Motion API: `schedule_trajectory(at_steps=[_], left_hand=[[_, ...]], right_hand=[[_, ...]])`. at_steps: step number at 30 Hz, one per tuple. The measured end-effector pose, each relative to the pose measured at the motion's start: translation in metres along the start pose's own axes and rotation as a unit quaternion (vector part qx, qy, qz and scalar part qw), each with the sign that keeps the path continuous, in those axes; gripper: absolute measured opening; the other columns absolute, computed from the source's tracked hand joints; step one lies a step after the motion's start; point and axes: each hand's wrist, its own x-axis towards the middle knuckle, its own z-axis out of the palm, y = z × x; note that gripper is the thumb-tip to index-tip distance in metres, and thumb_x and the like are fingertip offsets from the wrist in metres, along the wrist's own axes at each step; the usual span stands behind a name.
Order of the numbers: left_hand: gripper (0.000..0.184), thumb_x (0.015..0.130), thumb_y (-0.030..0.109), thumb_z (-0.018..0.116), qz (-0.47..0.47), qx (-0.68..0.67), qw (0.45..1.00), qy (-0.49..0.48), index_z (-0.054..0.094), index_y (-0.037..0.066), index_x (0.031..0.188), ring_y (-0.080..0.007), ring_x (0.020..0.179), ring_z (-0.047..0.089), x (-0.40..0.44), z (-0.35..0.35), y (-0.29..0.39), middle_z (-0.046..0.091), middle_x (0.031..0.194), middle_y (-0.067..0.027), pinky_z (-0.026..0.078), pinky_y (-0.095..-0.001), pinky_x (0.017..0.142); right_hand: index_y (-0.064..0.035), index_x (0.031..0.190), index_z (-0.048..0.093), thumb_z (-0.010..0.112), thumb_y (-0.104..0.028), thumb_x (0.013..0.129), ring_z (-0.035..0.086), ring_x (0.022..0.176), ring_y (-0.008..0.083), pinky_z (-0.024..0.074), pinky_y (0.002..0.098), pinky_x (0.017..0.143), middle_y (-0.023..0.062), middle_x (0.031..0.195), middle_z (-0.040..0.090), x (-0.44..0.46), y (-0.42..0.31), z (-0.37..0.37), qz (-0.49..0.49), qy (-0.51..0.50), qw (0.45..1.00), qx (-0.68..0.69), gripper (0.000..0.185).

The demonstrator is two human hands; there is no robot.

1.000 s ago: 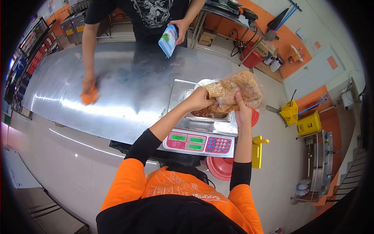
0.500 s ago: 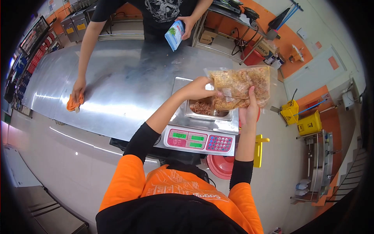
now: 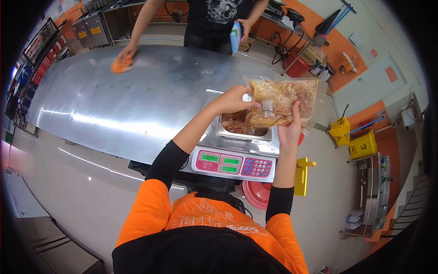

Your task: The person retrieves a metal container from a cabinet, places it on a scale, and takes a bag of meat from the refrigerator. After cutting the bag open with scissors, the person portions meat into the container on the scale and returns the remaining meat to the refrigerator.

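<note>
A clear plastic bag (image 3: 284, 98) of yellowish-brown crumbly food is held tilted between both my hands. My left hand (image 3: 237, 100) pinches the bag's left edge, where its opening seems to be. My right hand (image 3: 290, 128) grips the bag from below at the right, thumb on its front. Right under the bag's left end is a steel pan (image 3: 242, 137) with reddish-brown shredded food (image 3: 235, 125) in it. The pan rests on a digital scale (image 3: 232, 164) with green displays and a pink keypad; the left display seems to read 0.095.
Across the steel table (image 3: 150, 96) a person in a black T-shirt (image 3: 223, 11) wipes with an orange cloth (image 3: 122, 65) and holds a blue-and-white pack (image 3: 235, 37). A red round lid or bin (image 3: 256, 194) and a yellow object (image 3: 302, 176) stand below the scale.
The other person's cloth has moved from the near left of the table toward its far edge, and the pack has shifted right. My bag has barely moved; the scale reading rose slightly.
</note>
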Motion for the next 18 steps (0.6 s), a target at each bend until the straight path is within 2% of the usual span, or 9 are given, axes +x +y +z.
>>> schedule_trajectory(at_steps=[4,7,10,13,14,18], left_hand=[[0.043,0.069,0.037,0.071,0.008,0.015,1.000,0.022,0.066,-0.001,0.088,-0.0324,0.085,0.061,0.001,0.002,-0.006,0.064,0.086,-0.0199,0.045,-0.0361,0.078],[0.051,0.067,0.043,0.073,0.004,0.002,1.000,0.009,0.064,-0.002,0.089,-0.0308,0.085,0.061,0.002,0.000,-0.012,0.063,0.088,-0.0207,0.045,-0.0353,0.078],[0.064,0.063,0.048,0.075,-0.049,0.001,0.999,-0.014,0.060,-0.004,0.098,-0.0286,0.091,0.060,-0.003,0.000,-0.007,0.063,0.095,-0.0201,0.044,-0.0338,0.083],[0.073,0.063,0.042,0.078,-0.064,-0.071,0.994,-0.059,0.052,-0.001,0.116,-0.0235,0.103,0.055,-0.008,0.020,-0.003,0.059,0.111,-0.0153,0.041,-0.0326,0.090],[0.078,0.059,0.035,0.082,-0.088,-0.113,0.985,-0.092,0.048,-0.001,0.120,-0.0220,0.105,0.054,-0.003,0.023,0.001,0.059,0.112,-0.0131,0.041,-0.0310,0.092],[0.078,0.053,0.029,0.085,-0.169,-0.103,0.977,-0.083,0.052,-0.001,0.117,-0.0201,0.103,0.055,-0.001,0.029,-0.002,0.059,0.113,-0.0125,0.042,-0.0294,0.090]], right_hand=[[-0.0049,0.126,0.043,0.055,-0.028,0.089,0.044,0.118,0.0231,0.0337,0.0406,0.100,0.0088,0.126,0.048,0.001,-0.001,0.000,0.005,0.001,1.000,0.015,0.045],[-0.0048,0.125,0.043,0.055,-0.028,0.088,0.044,0.118,0.0235,0.0339,0.0409,0.100,0.0090,0.126,0.048,0.000,-0.002,0.001,0.003,0.002,1.000,0.023,0.046],[-0.0048,0.125,0.043,0.055,-0.029,0.089,0.045,0.117,0.0238,0.0344,0.0410,0.100,0.0090,0.126,0.048,0.001,0.000,0.000,0.005,0.001,0.999,0.046,0.046],[-0.0042,0.123,0.044,0.056,-0.030,0.088,0.047,0.114,0.0229,0.0360,0.0407,0.098,0.0083,0.123,0.050,0.001,0.005,0.001,0.017,-0.001,0.998,0.067,0.045],[-0.0039,0.122,0.044,0.056,-0.031,0.088,0.048,0.113,0.0225,0.0366,0.0405,0.097,0.0080,0.122,0.050,0.002,0.006,0.002,0.023,-0.001,0.997,0.073,0.045],[-0.0051,0.124,0.043,0.054,-0.030,0.089,0.046,0.114,0.0237,0.0363,0.0409,0.098,0.0084,0.123,0.049,-0.001,0.008,0.005,0.036,-0.005,0.997,0.061,0.044]])
